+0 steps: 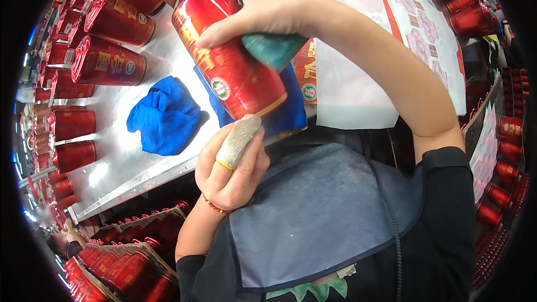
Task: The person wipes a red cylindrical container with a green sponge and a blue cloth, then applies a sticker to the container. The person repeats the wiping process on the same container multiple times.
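Observation:
A glossy red bottle with gold lettering and a round badge is tilted over the table, its neck toward the far left. My right hand grips its upper body from above, thumb across the front. Beneath that palm a teal cloth or sponge bulges against the bottle's side, partly hidden. At the bottle's base, my left hand has curled fingers touching the bottom edge. One of its fingers wears a beige knitted finger cover with a yellow rim. A folded blue cloth lies under the bottle.
A crumpled blue cloth rests on the metal table. Rows of red bottles line the left. White paper and printed sheets cover the right side. Crates of red bottles stand below left.

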Motion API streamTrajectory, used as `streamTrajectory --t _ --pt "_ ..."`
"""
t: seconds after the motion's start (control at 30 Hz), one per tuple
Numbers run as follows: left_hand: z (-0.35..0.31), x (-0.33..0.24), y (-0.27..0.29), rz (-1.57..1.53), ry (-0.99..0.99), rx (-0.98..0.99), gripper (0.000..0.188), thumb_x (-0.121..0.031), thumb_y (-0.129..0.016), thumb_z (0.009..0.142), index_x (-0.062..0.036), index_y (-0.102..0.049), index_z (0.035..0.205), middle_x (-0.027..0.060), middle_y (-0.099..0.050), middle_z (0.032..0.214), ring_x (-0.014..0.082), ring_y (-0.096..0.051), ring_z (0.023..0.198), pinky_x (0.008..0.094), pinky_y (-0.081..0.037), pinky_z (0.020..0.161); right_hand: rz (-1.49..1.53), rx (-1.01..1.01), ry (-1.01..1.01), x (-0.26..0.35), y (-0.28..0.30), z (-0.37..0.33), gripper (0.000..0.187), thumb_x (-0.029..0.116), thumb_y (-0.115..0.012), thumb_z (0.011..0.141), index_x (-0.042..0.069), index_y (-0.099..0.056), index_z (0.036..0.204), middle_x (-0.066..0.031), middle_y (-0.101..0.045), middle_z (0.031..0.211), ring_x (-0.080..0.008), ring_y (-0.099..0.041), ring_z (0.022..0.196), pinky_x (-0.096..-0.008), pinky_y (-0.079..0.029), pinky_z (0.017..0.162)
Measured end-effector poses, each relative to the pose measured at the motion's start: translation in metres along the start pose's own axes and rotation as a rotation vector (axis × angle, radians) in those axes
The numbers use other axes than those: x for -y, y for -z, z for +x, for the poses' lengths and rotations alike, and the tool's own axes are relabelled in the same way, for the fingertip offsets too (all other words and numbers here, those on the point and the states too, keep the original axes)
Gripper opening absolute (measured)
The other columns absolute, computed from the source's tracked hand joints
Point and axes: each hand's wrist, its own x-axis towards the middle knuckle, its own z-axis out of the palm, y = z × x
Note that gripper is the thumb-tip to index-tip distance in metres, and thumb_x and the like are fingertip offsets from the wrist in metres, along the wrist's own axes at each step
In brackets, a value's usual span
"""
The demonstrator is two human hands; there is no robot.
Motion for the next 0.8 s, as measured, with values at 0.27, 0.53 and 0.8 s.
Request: streamTrajectory --t 0.27,0.53,0.8 --pt "0.006 -0.001 0.000 -0.040 -0.017 -0.018 0.031 0.008 -0.074 0.069 0.0022 -0.075 0.100 0.0141 -0.073 0.107 0.0291 -0.070 0.102 0.0343 -0.059 0.085 0.302 0.020 -0.042 -0.032 0.010 -0.006 0.105 0.077 -0.083 0.059 0.000 -0.060 0.127 -0.0100 -0.070 0.099 -0.0151 -0.068 0.093 -0.0224 -0.051 0.073" --pt "-0.004 0.003 -0.005 -0.071 0.086 -0.114 0.034 0.010 -0.075 0.069 -0.0020 -0.076 0.101 0.0122 -0.074 0.106 0.0287 -0.071 0.096 0.0335 -0.059 0.083 0.353 0.038 -0.042 -0.040 0.009 -0.004 0.087 0.074 -0.084 0.064 0.005 -0.062 0.113 0.0009 -0.063 0.073 -0.0041 -0.062 0.064 -0.0152 -0.044 0.051" --pt "-0.012 0.003 -0.003 -0.119 0.112 -0.104 0.034 0.010 -0.073 0.069 0.0011 -0.075 0.102 0.0153 -0.074 0.106 0.0310 -0.072 0.098 0.0360 -0.060 0.085 0.510 0.226 0.029 -0.052 0.012 0.016 0.063 0.056 -0.082 0.077 0.004 -0.066 0.107 -0.0001 -0.060 0.072 -0.0049 -0.055 0.058 -0.0173 -0.039 0.043"
